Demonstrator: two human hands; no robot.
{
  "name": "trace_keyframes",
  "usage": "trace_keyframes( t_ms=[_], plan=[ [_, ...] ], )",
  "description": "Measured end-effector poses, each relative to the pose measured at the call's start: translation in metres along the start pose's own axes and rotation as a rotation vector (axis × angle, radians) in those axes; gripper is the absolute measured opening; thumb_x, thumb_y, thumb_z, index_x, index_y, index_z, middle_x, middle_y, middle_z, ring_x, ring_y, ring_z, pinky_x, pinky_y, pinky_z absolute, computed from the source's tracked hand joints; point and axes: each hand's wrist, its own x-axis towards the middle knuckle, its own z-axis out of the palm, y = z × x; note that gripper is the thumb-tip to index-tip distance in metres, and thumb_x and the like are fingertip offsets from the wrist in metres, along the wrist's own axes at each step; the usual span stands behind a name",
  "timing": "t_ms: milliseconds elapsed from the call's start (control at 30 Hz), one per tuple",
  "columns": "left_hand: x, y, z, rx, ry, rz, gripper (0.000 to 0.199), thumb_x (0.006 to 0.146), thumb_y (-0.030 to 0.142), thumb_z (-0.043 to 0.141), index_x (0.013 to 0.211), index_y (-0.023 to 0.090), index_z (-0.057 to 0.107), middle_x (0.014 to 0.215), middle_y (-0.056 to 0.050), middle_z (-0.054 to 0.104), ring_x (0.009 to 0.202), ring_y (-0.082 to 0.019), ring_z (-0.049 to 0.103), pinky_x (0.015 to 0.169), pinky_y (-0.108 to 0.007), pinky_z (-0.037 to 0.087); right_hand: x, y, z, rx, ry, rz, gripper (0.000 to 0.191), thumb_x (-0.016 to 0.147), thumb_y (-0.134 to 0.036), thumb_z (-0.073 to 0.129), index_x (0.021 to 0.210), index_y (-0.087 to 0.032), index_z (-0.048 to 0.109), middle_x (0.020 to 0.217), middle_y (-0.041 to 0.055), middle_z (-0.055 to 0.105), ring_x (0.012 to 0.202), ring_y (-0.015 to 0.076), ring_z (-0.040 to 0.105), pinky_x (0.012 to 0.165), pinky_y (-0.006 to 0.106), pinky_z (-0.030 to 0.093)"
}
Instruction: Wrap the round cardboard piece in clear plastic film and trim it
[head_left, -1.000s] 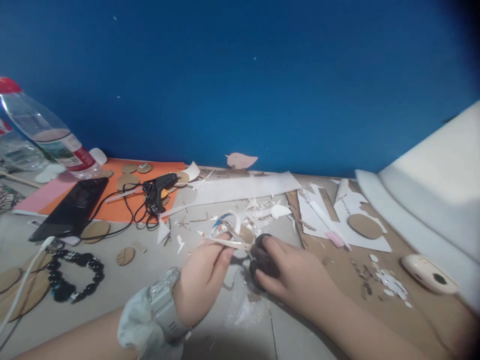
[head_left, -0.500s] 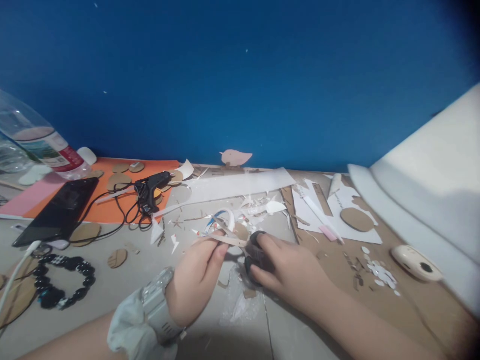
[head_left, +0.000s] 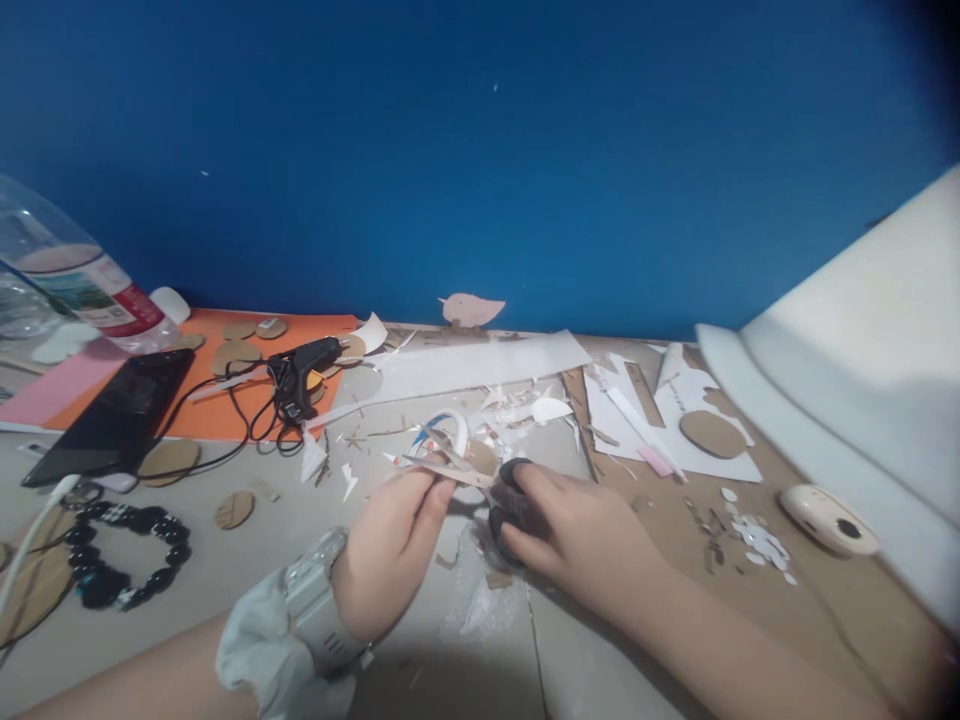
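Observation:
My right hand [head_left: 559, 520] grips the black handles of a pair of scissors [head_left: 474, 478]. Their blades point left and stand a little apart, close to the fingers of my left hand [head_left: 397, 545]. My left thumb presses against the bent forefinger in a pinch; what lies between them is small and mostly hidden by fingers and blades. Just behind the fingertips is a white and blue ring [head_left: 459, 432], perhaps a tape roll. A round cardboard piece [head_left: 484, 458] shows behind the scissors. Below the hands lies crumpled clear plastic [head_left: 480, 590].
A black glue gun [head_left: 300, 378] with its cord rests on orange paper [head_left: 214, 405], near cardboard discs, a phone [head_left: 112, 415] and a bottle [head_left: 105, 295]. A beaded bracelet [head_left: 161, 530] lies left. Rightward are white paper [head_left: 705, 400], scraps and a cream case [head_left: 829, 520].
The view has shifted slightly, and the surroundings sit a little higher in it. The scissor blades look somewhat further apart; both hands keep nearly the same place.

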Motion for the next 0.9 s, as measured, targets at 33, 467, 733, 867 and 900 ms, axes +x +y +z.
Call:
trace_keyframes(
  t_ms=[33,467,733,867,900],
  plan=[
    [-0.0003,0.0000,0.0001,0.001,-0.001,-0.004,0.026,0.094,0.027,0.033,0.096,0.018,0.058,0.097,-0.005,0.065,0.096,-0.019,0.058,0.085,-0.032,0.043,0.0000,0.0001,0.0001,-0.005,0.001,0.002,0.013,0.077,-0.031,0.052,0.083,-0.023,0.045,0.067,-0.0028,0.060,0.058,0.0172,0.058,0.049,0.025,0.027],
    [-0.0009,-0.0018,-0.0012,0.007,0.010,-0.001,0.023,0.094,0.027,0.035,0.091,0.019,0.056,0.089,-0.003,0.064,0.087,-0.018,0.057,0.079,-0.031,0.042,-0.0007,0.0005,0.0004,-0.032,0.023,-0.003,0.012,0.079,-0.033,0.052,0.083,-0.024,0.045,0.066,-0.0033,0.059,0.056,0.0173,0.058,0.048,0.026,0.027],
    [-0.0009,-0.0003,-0.0012,0.002,0.014,-0.003,0.022,0.094,0.027,0.035,0.091,0.020,0.055,0.088,-0.001,0.064,0.085,-0.017,0.056,0.077,-0.029,0.041,0.0005,0.0008,-0.0004,-0.032,0.017,-0.017,0.010,0.080,-0.031,0.052,0.081,-0.023,0.045,0.065,-0.0033,0.059,0.055,0.0164,0.058,0.048,0.025,0.027],
    [-0.0013,-0.0006,-0.0009,0.011,0.020,0.005,0.021,0.094,0.027,0.035,0.088,0.020,0.054,0.085,0.000,0.063,0.082,-0.016,0.056,0.075,-0.027,0.041,0.0002,0.0010,0.0001,-0.043,0.030,-0.018,0.011,0.081,-0.032,0.051,0.083,-0.023,0.045,0.065,-0.0031,0.059,0.055,0.0168,0.058,0.048,0.025,0.027],
    [-0.0012,-0.0006,-0.0009,0.009,0.020,0.012,0.020,0.094,0.026,0.035,0.088,0.021,0.054,0.085,0.000,0.063,0.082,-0.016,0.056,0.074,-0.027,0.041,0.0002,0.0012,0.0001,-0.045,0.032,-0.019,0.011,0.082,-0.032,0.051,0.083,-0.023,0.045,0.066,-0.0030,0.060,0.055,0.0170,0.058,0.048,0.026,0.027]
  ],
)
